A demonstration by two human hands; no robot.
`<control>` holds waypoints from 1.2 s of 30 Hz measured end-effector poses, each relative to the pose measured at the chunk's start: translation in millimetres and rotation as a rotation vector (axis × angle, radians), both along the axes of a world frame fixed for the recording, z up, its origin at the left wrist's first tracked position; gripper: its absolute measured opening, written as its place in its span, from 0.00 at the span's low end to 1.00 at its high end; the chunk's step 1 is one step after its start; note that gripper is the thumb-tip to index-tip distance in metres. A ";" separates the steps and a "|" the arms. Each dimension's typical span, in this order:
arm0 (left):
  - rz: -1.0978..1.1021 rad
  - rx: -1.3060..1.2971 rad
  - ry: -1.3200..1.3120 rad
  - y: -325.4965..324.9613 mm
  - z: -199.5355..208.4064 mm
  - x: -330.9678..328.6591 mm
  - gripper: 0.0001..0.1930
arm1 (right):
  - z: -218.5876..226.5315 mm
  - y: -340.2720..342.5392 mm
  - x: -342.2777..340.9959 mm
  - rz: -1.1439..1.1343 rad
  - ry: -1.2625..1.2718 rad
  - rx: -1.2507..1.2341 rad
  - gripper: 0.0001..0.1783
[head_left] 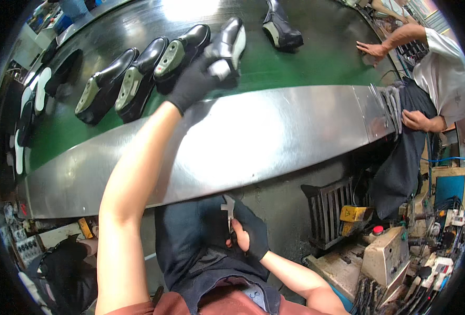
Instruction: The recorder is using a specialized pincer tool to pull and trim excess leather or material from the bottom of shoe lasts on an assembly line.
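Note:
My left hand (194, 83), in a dark glove, reaches over the bench and is closed on the near end of a glossy black shoe (227, 42). A white patch shows beside its fingertips; the hand hides part of the grip. Low over my lap, my gloved right hand (251, 234) is closed round a pair of metal pincers (228, 206), their head pointing up and away. To the left of the gripped shoe stands another black shoe (190, 39) on a pale green last, with two more alongside. Farther right sits a separate black shoe (283, 29).
The shoes stand on a green conveyor belt (274, 68) edged by a steel ledge (232, 142). White insoles (42, 88) lie at far left. A co-worker's hand (374, 51) rests on the belt at right. A slatted black stand (329, 210) and a machine with a red button (378, 230) fill the lower right.

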State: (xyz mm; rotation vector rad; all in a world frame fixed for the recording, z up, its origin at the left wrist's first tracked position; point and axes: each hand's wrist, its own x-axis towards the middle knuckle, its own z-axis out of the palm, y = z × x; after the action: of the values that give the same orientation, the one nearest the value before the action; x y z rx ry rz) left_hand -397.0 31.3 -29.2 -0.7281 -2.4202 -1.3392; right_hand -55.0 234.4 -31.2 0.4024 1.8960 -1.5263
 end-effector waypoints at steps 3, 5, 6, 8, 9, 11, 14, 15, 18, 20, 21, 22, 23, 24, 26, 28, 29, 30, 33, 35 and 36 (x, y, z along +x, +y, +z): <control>0.197 -0.597 0.100 21.1 13.8 31.3 0.20 | -20.9 4.1 -16.6 -0.010 -0.136 -0.052 0.28; 0.422 -0.420 0.331 -1.7 12.4 31.5 0.21 | -53.6 7.8 -11.6 -0.028 -0.171 -0.120 0.28; 0.549 -0.288 0.289 -9.6 4.7 29.9 0.22 | -71.2 13.1 -1.4 -0.098 -0.296 -0.186 0.28; 0.656 -0.118 0.232 -22.5 10.7 28.2 0.26 | -77.7 14.3 -2.0 -0.149 -0.424 -0.265 0.29; 0.689 -0.101 0.154 -29.2 3.6 20.5 0.28 | -79.9 15.3 -0.9 -0.123 -0.442 -0.256 0.30; 0.731 -0.084 0.083 -33.3 8.2 9.3 0.30 | -80.2 15.6 0.3 -0.086 -0.455 -0.248 0.31; 0.601 0.046 -0.225 -27.1 23.4 8.3 0.35 | -91.1 13.4 13.1 -0.072 -0.537 -0.264 0.34; 0.569 -0.006 -0.286 -24.7 30.0 10.6 0.36 | -95.5 13.4 16.9 -0.064 -0.515 -0.279 0.35; 0.494 -0.054 -0.326 -20.9 31.9 13.0 0.35 | -72.1 12.3 12.7 -0.048 -0.372 -0.268 0.36; 0.480 0.799 -0.545 -21.7 15.9 14.9 0.28 | -45.3 12.7 8.2 -0.057 -0.260 -0.244 0.36; 0.492 0.976 -0.636 -26.7 8.3 18.6 0.23 | -33.4 15.0 6.9 -0.096 -0.262 -0.281 0.26; 0.488 0.975 -0.633 -23.1 -0.5 21.0 0.23 | -27.9 18.0 8.5 -0.133 -0.266 -0.316 0.21; 0.581 0.744 -0.421 -16.7 -7.8 24.1 0.24 | -28.1 21.0 15.0 -0.137 -0.265 -0.314 0.21; 0.663 0.508 -0.209 -13.2 -14.8 27.4 0.25 | -29.5 23.1 22.5 -0.162 -0.277 -0.326 0.22; 0.685 -0.167 0.053 19.5 4.4 44.7 0.35 | -31.4 27.8 29.6 -0.203 -0.291 -0.332 0.22; 0.752 -0.329 0.129 17.5 1.8 48.7 0.36 | -27.7 26.4 37.1 -0.175 -0.242 -0.286 0.20; 0.690 -0.267 0.042 12.0 5.1 47.8 0.36 | -39.1 26.2 44.5 -0.173 -0.248 -0.285 0.20; 0.633 -0.204 -0.041 2.7 12.0 44.8 0.37 | -63.3 25.1 50.8 -0.162 -0.289 -0.308 0.19; 0.359 0.339 -0.592 -42.6 40.5 71.7 0.28 | -59.5 23.4 50.3 -0.079 -0.223 -0.335 0.24; 0.240 0.574 -0.730 -59.5 43.2 123.1 0.25 | -46.2 28.1 40.1 0.026 -0.125 -0.248 0.26; 0.275 0.509 -0.753 -58.4 53.3 178.2 0.25 | -47.1 32.1 47.5 0.021 -0.120 -0.241 0.26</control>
State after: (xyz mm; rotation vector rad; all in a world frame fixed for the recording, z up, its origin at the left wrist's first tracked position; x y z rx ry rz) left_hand -218.8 -27.1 24.1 0.2903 -2.3320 -2.2496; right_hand -7.5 266.5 -78.3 0.3551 1.5974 -1.6554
